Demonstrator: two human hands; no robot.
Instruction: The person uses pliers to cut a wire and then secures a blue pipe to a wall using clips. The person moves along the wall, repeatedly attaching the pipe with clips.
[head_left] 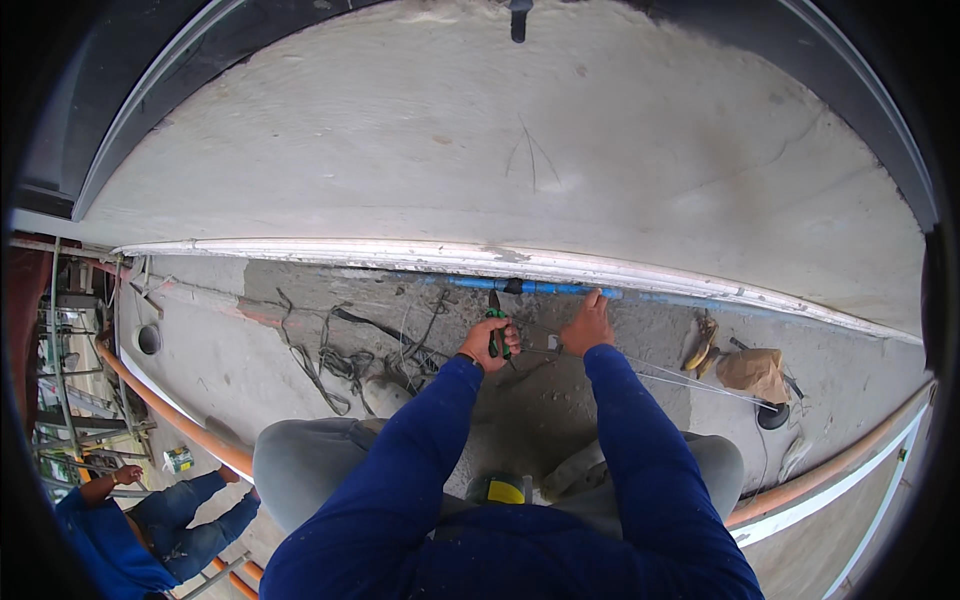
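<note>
A blue pipe (556,288) runs along the foot of the pale wall, with a black band or fitting (513,286) around it. My left hand (485,343) is closed around pliers with green-and-black handles (497,327); their dark jaws point up at the pipe, just left of the black band. Whether the jaws touch the pipe cannot be made out. To the right, my right hand (588,326) has its fingertips at the blue pipe and appears to grip it. The undersides of its fingers are hidden.
Tangled dark straps (345,360) lie on the left. Work gloves (703,342), a brown paper bag (752,373) and thin pale rods (690,381) lie right. A green-and-yellow container (502,489) stands between my legs. Orange tubes (170,408) edge the ledge; another person (150,530) sits lower left.
</note>
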